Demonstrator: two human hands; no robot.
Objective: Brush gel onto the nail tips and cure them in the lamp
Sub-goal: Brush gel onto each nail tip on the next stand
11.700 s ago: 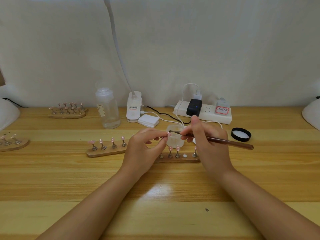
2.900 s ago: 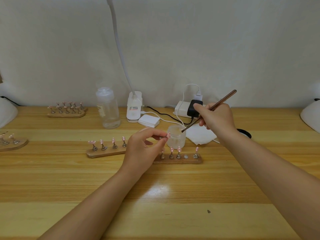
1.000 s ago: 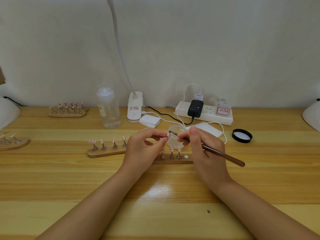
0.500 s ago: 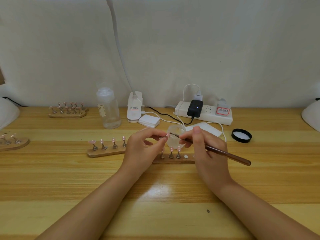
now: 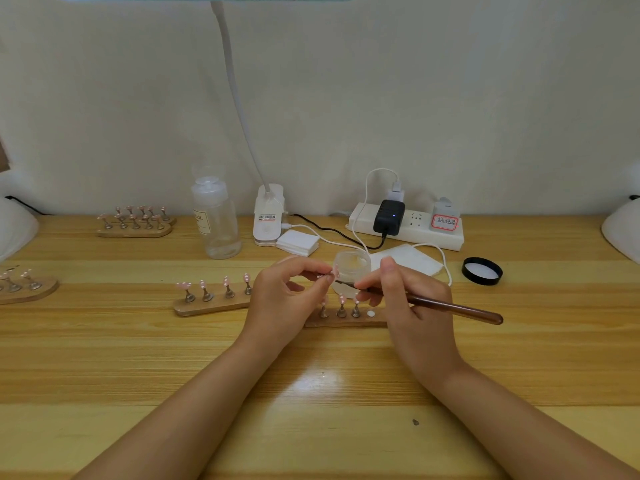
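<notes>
My left hand (image 5: 284, 299) pinches a small metal stand with a pink nail tip (image 5: 334, 270) on it, held up above the table. My right hand (image 5: 405, 303) grips a brown brush (image 5: 450, 308) like a pen, and its bristle end touches that nail tip. Right behind the tip stands an open frosted gel jar (image 5: 351, 265). Two wooden holders lie on the table: the left holder (image 5: 211, 304) carries several pink tips, the right holder (image 5: 343, 320) carries three stands and shows an empty white spot (image 5: 371, 313).
The jar's black lid (image 5: 482, 270) lies at the right. Behind are a clear bottle (image 5: 216, 220), a clip lamp base (image 5: 266, 216), white pads (image 5: 298, 242), a power strip (image 5: 408, 226) with cables, and more tip holders (image 5: 135, 223) at the left. White lamp bodies (image 5: 621, 230) sit at both table ends.
Since 2.9 s ago my right hand brought the brush down from the jar to the nail tip. Over the last second the brush only shifted slightly on the tip; my left hand stayed put.
</notes>
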